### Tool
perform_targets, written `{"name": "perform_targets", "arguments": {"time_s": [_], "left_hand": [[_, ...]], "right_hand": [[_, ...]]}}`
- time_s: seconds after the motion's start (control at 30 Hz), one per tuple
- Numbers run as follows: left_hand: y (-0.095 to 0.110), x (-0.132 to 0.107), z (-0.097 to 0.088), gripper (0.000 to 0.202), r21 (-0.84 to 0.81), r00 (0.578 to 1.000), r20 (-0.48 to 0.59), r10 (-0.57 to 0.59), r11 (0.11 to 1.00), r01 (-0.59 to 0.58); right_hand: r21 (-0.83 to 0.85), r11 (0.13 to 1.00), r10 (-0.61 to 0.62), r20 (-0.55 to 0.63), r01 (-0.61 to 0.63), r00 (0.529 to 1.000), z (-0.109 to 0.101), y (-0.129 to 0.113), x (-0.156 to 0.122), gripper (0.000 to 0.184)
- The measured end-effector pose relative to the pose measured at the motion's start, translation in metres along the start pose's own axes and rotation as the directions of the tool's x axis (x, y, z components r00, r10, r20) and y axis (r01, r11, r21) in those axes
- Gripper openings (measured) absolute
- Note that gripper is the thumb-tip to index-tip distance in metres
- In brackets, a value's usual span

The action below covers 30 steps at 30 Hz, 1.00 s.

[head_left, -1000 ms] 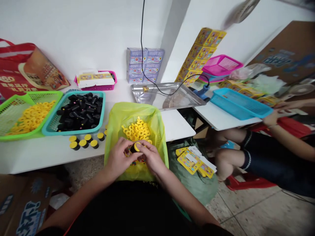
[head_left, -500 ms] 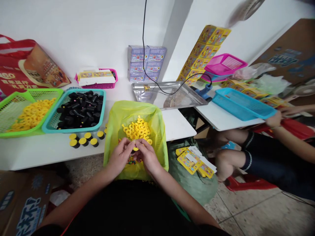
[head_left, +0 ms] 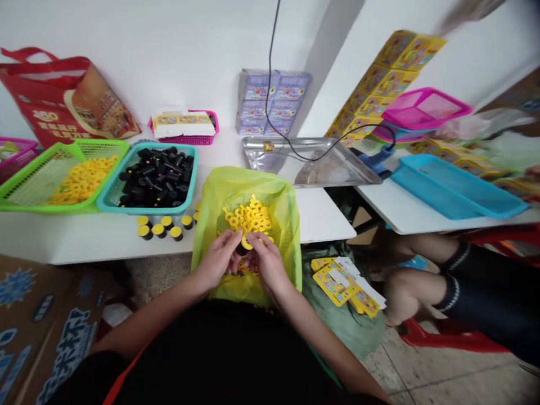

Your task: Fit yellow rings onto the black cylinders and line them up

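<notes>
My left hand (head_left: pixel 219 257) and my right hand (head_left: pixel 268 261) meet over a basket lined with a yellow-green plastic bag (head_left: pixel 289 211). Between their fingertips is a small black cylinder with a yellow cap (head_left: pixel 243 248), cap side up. Both hands are closed on it, thumbs near the cap. Beneath them in the lined basket lie yellow ring-shaped plastic pieces (head_left: pixel 252 215) and small multicoloured beads (head_left: pixel 245 271), partly hidden by my fingers. Several similar yellow-capped black cylinders (head_left: pixel 167 223) stand upright on the table just left of the basket.
A turquoise basket (head_left: pixel 196 180) of black cylinders and a green basket (head_left: pixel 25 174) of yellow pieces sit left. Behind are a metal tray (head_left: pixel 312 174) and purple boxes (head_left: pixel 274 104). Flattened yellow cartons (head_left: pixel 341 287) lie on a green sack. A seated person's legs (head_left: pixel 413 281) are at right.
The view has swung left, so everything sits further right. The held cylinder now shows its yellow cap and black side more plainly between my fingers. The other person's arm has mostly left view.
</notes>
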<state>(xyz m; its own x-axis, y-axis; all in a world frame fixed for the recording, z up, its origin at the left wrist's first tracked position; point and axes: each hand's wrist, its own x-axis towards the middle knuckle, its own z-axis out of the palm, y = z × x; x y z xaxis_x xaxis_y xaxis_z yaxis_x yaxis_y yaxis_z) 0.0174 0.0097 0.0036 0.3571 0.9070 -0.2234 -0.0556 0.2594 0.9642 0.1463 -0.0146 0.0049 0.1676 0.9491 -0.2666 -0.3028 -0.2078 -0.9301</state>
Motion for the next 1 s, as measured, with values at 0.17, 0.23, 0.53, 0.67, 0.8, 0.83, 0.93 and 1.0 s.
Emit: {"name": "perform_targets", "arguments": {"time_s": [0.17, 0.23, 0.53, 0.67, 0.8, 0.83, 0.93, 1.0], "left_hand": [[0.002, 0.0, -0.001, 0.056, 0.013, 0.99, 0.012, -0.137, 0.99, 0.137], [0.002, -0.001, -0.001, 0.055, 0.023, 0.988, 0.01, -0.155, 0.988, 0.154], [-0.001, 0.001, -0.003, 0.05, 0.035, 0.996, 0.036, -0.078, 0.996, 0.076], [0.003, -0.002, -0.004, 0.043, 0.08, 0.989, 0.138, 0.048, 0.995, -0.06], [0.003, -0.002, -0.003, 0.034, 0.153, 0.991, 0.113, 0.072, 0.984, -0.089], [0.002, -0.002, -0.002, 0.033, 0.177, 0.991, 0.114, 0.07, 0.98, -0.089], [0.001, -0.002, -0.002, 0.033, 0.199, 0.991, 0.12, 0.064, 0.976, -0.087], [0.001, -0.002, -0.002, 0.035, 0.171, 0.991, 0.114, 0.064, 0.982, -0.083]], "right_hand": [[-0.029, 0.999, 0.027, -0.013, -0.027, 1.0, 0.001, 0.004, 0.003, 0.045], [-0.03, 0.999, 0.026, -0.01, -0.026, 1.0, 0.002, 0.005, 0.004, 0.045], [0.042, 0.999, 0.031, 0.004, -0.031, 1.0, 0.002, 0.008, 0.003, 0.044], [0.083, 0.995, -0.044, -0.095, 0.052, 0.994, 0.0, 0.008, 0.006, 0.039], [0.074, 0.983, -0.157, -0.162, 0.171, 0.974, -0.002, 0.006, 0.007, 0.035], [0.08, 0.98, -0.165, -0.166, 0.18, 0.972, -0.003, 0.005, 0.007, 0.036], [0.114, 0.98, -0.149, -0.138, 0.165, 0.979, -0.006, 0.003, 0.007, 0.041], [0.129, 0.98, -0.138, -0.119, 0.153, 0.983, -0.007, 0.002, 0.007, 0.041]]}}
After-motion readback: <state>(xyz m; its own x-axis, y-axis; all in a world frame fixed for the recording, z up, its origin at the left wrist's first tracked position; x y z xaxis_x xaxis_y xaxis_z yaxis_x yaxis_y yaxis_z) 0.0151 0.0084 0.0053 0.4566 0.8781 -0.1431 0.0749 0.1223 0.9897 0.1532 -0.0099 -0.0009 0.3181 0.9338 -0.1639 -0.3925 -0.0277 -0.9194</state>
